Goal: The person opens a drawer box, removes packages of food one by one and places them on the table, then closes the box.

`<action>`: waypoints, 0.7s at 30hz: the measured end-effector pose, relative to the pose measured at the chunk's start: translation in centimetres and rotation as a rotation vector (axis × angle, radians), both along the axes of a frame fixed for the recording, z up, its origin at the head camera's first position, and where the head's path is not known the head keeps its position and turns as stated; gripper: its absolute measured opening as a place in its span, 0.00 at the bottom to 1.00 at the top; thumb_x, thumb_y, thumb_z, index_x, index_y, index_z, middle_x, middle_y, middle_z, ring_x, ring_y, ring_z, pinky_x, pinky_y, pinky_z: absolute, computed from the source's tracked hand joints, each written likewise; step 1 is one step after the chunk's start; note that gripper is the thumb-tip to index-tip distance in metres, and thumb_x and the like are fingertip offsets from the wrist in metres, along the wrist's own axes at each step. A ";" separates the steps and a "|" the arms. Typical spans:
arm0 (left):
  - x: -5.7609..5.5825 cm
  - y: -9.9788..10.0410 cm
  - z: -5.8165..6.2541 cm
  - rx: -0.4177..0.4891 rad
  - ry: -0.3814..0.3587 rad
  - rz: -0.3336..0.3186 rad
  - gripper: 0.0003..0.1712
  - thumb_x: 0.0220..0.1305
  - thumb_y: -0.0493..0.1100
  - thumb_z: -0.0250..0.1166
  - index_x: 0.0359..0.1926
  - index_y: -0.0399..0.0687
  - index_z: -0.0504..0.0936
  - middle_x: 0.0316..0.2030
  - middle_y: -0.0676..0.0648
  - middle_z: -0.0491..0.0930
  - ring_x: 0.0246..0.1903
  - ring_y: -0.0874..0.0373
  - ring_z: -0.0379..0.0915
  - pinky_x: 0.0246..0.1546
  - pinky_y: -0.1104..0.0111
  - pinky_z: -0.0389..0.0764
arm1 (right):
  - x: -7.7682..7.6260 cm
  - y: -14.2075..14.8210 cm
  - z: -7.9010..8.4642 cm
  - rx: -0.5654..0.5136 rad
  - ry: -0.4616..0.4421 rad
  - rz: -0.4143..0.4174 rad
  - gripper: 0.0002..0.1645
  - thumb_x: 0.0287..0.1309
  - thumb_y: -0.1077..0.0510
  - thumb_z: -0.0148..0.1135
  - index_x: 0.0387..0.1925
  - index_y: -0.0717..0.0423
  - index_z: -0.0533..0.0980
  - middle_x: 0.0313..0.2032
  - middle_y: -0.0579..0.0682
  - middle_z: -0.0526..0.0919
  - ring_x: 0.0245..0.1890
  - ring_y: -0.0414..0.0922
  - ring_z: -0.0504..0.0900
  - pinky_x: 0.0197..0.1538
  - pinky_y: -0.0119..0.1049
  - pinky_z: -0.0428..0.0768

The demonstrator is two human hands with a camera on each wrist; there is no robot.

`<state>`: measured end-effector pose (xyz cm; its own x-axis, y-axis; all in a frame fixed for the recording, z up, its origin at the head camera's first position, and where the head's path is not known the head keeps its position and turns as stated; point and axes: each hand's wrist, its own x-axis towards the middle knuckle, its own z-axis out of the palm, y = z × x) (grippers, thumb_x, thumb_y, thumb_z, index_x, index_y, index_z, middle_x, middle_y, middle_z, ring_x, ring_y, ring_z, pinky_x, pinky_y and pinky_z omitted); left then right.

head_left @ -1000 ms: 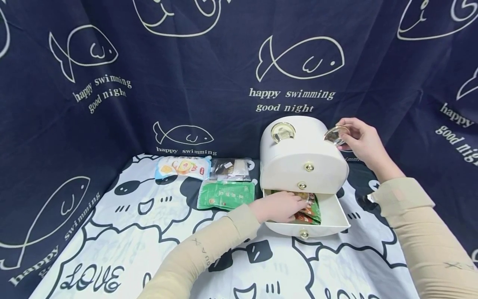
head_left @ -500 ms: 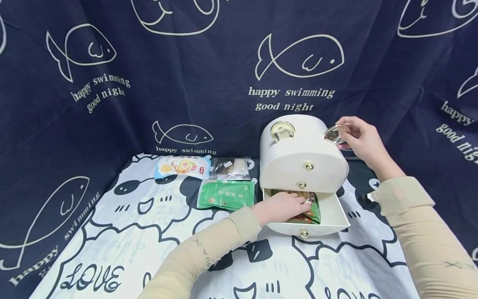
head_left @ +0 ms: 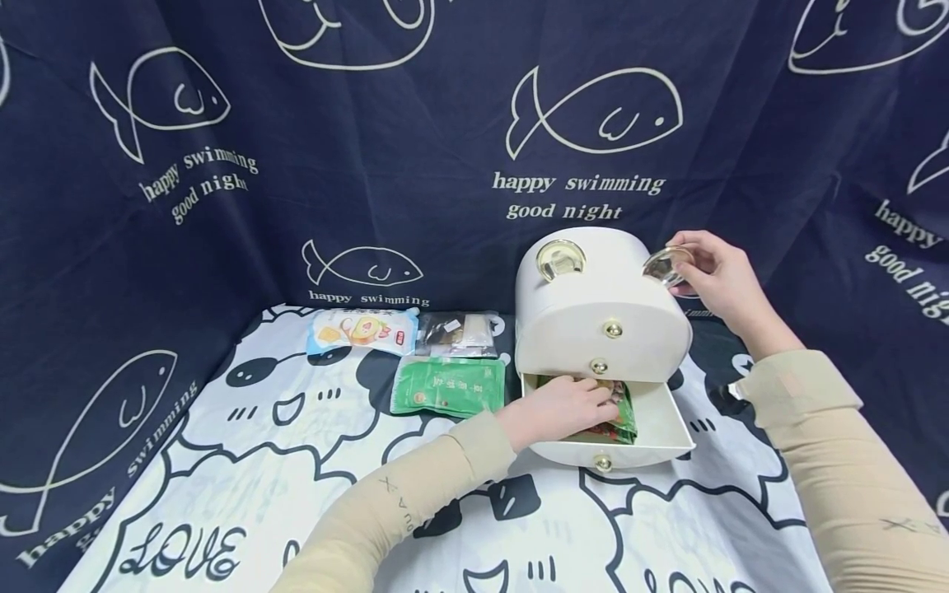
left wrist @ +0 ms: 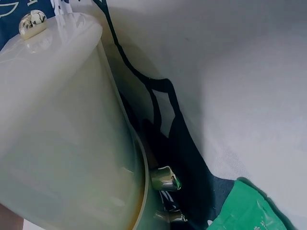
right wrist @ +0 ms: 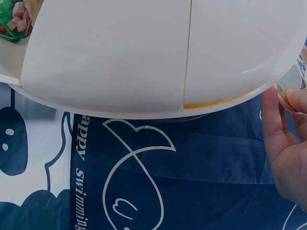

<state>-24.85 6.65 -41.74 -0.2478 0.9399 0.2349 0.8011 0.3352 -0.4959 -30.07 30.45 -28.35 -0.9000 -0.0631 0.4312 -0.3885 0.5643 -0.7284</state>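
Observation:
In the head view, a white storage box [head_left: 549, 329] with gold knobs stands at the right, its bottom drawer [head_left: 663, 416] pulled out. My left hand [head_left: 567, 408] reaches into this drawer from the left. Its bent fingers grip a green-and-red food packet [head_left: 626, 418]; the thumb and fingertips are hidden. With thumb and fingers my right hand [head_left: 715, 276] pinches the right one of two round, gold-rimmed ears [head_left: 661, 265] on top of the box. The right wrist view shows this hand [right wrist: 290, 139] beside the white shell.
Left of the box lie a green packet [head_left: 448, 387], a blue-and-white snack bag [head_left: 363, 331] and a dark, clear-wrapped packet [head_left: 458, 335]. A white cloth with black cartoon prints [head_left: 296, 478] covers the table. Behind hangs a navy fish-print curtain [head_left: 445, 165].
My left hand has shifted slightly within the drawer, and its fingers now bend over the packet, covering more of it. The right hand stays on the ear.

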 end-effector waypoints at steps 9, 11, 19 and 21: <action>0.3 -0.3 0.3 0.052 0.053 0.033 0.13 0.70 0.49 0.44 0.48 0.63 0.73 0.45 0.61 0.75 0.46 0.63 0.70 0.32 0.73 0.71 | 0.0 0.0 0.0 0.003 0.000 0.000 0.16 0.61 0.68 0.54 0.51 0.58 0.71 0.35 0.36 0.77 0.31 0.29 0.78 0.29 0.26 0.81; 0.4 -0.4 0.3 0.061 0.066 0.032 0.12 0.70 0.48 0.44 0.48 0.63 0.73 0.45 0.60 0.75 0.45 0.63 0.70 0.31 0.73 0.71 | 0.0 0.0 0.0 0.000 -0.002 0.003 0.16 0.61 0.68 0.54 0.52 0.60 0.70 0.35 0.36 0.77 0.31 0.29 0.78 0.29 0.26 0.81; 1.0 -1.2 1.2 0.122 0.111 0.033 0.13 0.71 0.48 0.41 0.48 0.64 0.72 0.44 0.59 0.74 0.45 0.62 0.70 0.33 0.72 0.69 | 0.0 -0.1 0.1 -0.003 0.002 0.000 0.16 0.61 0.68 0.55 0.50 0.58 0.71 0.34 0.35 0.77 0.30 0.29 0.79 0.28 0.27 0.81; 1.1 -1.4 1.3 0.133 0.102 0.038 0.14 0.71 0.48 0.41 0.48 0.65 0.72 0.45 0.58 0.73 0.45 0.62 0.70 0.32 0.72 0.69 | 0.0 -0.1 0.1 0.003 0.000 -0.003 0.16 0.61 0.68 0.55 0.50 0.57 0.71 0.34 0.35 0.77 0.30 0.29 0.79 0.28 0.26 0.81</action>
<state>-23.76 5.27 -40.42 -0.2514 0.8891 0.3824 0.7345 0.4326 -0.5228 -30.05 30.38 -28.29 -0.9001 -0.0614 0.4313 -0.3868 0.5681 -0.7264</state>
